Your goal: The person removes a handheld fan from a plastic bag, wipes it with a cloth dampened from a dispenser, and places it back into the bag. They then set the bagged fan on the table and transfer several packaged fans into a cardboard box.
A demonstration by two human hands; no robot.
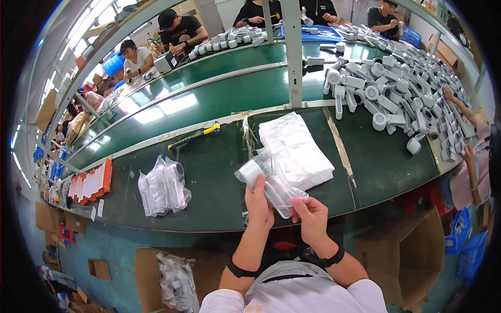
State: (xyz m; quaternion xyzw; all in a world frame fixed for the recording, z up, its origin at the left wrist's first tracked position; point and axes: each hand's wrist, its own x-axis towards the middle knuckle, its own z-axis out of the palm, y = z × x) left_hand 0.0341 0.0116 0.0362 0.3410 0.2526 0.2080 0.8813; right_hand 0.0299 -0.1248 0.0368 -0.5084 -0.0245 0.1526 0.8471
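Observation:
In front of me is a white handheld device with a rounded head and a long handle, inside a clear plastic bag. My left hand is closed round the bagged device just below its head, thumb on top. My right hand pinches the bag near the handle's end, fingers pressed together. Right behind the hands a stack of white plastic bags lies on the dark green table. To the left are several bagged devices side by side.
A yellow-and-black hammer lies toward the back. Loose grey-white devices are heaped at the right, near another person's arms. Orange-and-white boxes stand far left. A metal post rises behind; cardboard boxes stand below.

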